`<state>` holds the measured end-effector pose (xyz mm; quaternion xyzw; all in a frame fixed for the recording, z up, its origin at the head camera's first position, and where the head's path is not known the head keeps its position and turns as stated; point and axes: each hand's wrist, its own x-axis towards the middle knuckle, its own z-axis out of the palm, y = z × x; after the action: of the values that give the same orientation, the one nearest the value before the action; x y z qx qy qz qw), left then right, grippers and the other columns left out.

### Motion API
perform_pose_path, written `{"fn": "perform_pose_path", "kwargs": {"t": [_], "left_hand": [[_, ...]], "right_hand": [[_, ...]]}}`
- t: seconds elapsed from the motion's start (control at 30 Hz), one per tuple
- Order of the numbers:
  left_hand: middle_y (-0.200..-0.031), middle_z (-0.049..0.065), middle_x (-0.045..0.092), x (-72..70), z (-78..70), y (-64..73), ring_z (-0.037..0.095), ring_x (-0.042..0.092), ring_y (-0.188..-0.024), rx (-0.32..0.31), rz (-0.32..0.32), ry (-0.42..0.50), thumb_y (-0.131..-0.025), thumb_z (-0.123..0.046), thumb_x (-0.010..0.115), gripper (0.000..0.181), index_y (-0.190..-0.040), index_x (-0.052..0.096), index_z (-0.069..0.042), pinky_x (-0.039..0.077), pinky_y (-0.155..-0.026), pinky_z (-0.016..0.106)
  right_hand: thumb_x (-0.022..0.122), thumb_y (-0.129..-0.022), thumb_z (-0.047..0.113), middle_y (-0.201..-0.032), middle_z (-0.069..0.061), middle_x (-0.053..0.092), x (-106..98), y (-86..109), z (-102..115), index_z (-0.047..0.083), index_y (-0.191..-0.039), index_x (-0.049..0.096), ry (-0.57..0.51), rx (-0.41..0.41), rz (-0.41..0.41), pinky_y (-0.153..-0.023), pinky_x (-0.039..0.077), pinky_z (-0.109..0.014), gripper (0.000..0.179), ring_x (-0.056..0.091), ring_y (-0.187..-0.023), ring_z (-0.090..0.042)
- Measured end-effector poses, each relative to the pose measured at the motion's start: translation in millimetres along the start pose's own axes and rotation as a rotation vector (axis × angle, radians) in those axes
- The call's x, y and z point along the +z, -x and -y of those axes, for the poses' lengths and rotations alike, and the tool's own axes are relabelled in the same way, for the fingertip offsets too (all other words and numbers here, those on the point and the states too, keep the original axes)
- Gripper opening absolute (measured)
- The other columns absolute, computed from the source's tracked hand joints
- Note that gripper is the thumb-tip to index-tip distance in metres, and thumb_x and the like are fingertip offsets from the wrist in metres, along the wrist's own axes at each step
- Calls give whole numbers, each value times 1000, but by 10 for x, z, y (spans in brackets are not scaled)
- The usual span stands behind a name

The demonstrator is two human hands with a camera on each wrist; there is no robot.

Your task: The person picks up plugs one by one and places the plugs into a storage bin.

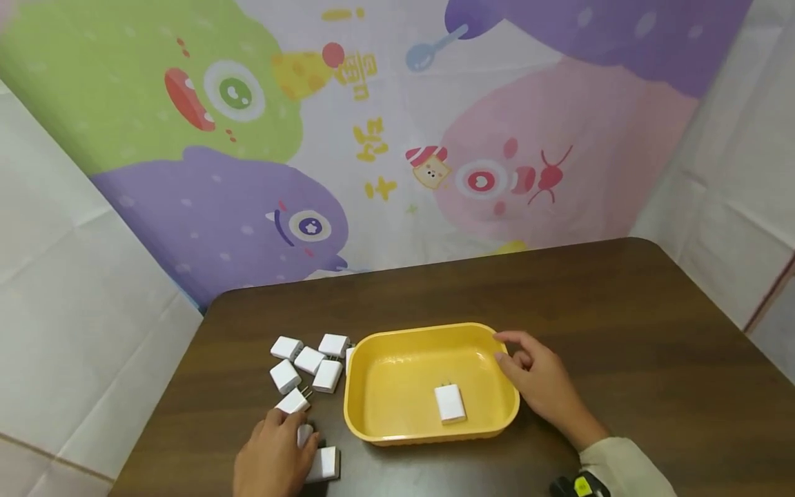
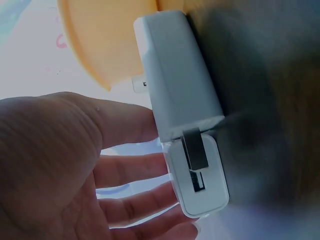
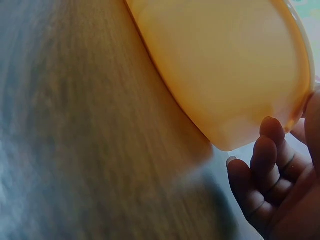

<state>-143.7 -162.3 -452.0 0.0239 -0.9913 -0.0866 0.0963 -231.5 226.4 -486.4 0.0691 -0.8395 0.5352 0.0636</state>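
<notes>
My left hand (image 1: 273, 455) pinches a white plug-in charger (image 1: 303, 435) with its thumb and fingers, at the front left. Beside the thumb lies another white charger (image 1: 324, 464). In the left wrist view the fingers reach behind a charger with a USB port (image 2: 202, 175), and the thumb touches a longer white block (image 2: 177, 75) with a dark prong. My right hand (image 1: 546, 383) rests at the right rim of the yellow tray (image 1: 428, 437), its index finger and thumb at the edge and the other fingers loosely bent outside. One white charger (image 1: 450, 404) lies in the tray.
Left of the tray, several white chargers (image 1: 286, 376) lie scattered on the dark wooden table (image 1: 596, 304), some with prongs showing. One is partly hidden behind the tray's left wall. A cartoon-printed cloth (image 1: 385, 228) hangs behind the table's back edge.
</notes>
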Motion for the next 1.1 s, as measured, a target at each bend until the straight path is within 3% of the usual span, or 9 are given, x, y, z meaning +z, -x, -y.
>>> {"fn": "perform_pose_path", "kwargs": {"t": [0.13, 0.33, 0.6, 0.8, 1.1], "left_hand": [[-92, 8, 60, 24, 53, 53, 33, 63, -82, -60, 73, 19, -78, -27, 80, 28, -101, 72, -12, 50, -61, 56], [-91, 12, 60, 30, 64, 46, 35, 65, -76, -181, 176, -22, -80, -42, 76, 45, -109, 67, -9, 49, -58, 58], [-85, 7, 67, -37, 99, -27, 37, 67, -76, -199, 214, -47, -80, -49, 73, 43, -103, 69, -13, 47, -60, 60], [-81, 7, 65, -81, 90, -91, 39, 65, -70, -193, 168, -60, -83, -45, 69, 40, -103, 70, -10, 47, -55, 57], [-81, 7, 63, -52, 78, -21, 40, 62, -63, -142, 15, 29, -82, -36, 72, 29, -97, 69, -12, 46, -53, 55]], "right_hand": [[69, -96, 24, -62, 1, 44, 6, 61, -12, 17, -123, 65, 1, 23, 21, -49, 37, -25, 28, 41, -50, -11], [70, -95, 21, -60, 2, 43, -2, 83, -33, 17, -122, 65, -1, 17, 7, -49, 35, -25, 27, 39, -49, -9], [70, -95, 21, -60, 2, 43, -10, 49, -10, 15, -122, 66, -1, -3, -1, -47, 35, -25, 28, 40, -49, -9], [72, -93, 19, -62, 0, 47, -17, -8, 45, 13, -122, 66, -16, -17, -5, -49, 37, -25, 31, 43, -51, -11], [72, -93, 19, -63, 0, 49, -11, -2, 12, 12, -122, 65, -19, -19, 0, -49, 38, -25, 31, 44, -51, -11]]}}
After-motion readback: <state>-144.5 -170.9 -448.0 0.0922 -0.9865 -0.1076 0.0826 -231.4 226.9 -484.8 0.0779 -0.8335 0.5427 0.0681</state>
